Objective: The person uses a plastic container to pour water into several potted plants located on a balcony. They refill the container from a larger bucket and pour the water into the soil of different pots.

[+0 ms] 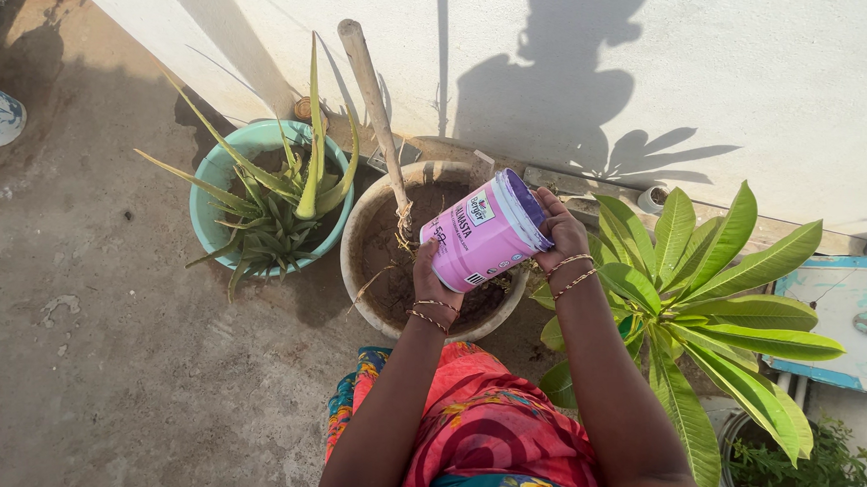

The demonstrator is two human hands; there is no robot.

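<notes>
At the centre of the frame, a person's left hand (433, 277) and right hand (561, 231) grip a pink bucket (486, 232), fingers wrapped around its base and rim. It tilts sideways over a soil-filled white pot (357, 265). An aloe plant (278, 196) stands to the left.

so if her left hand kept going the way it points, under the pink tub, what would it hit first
Probably the soil in the round pot, near the bare stem; the left hand points up and forward under the pink tub, though depth is unclear.
</notes>
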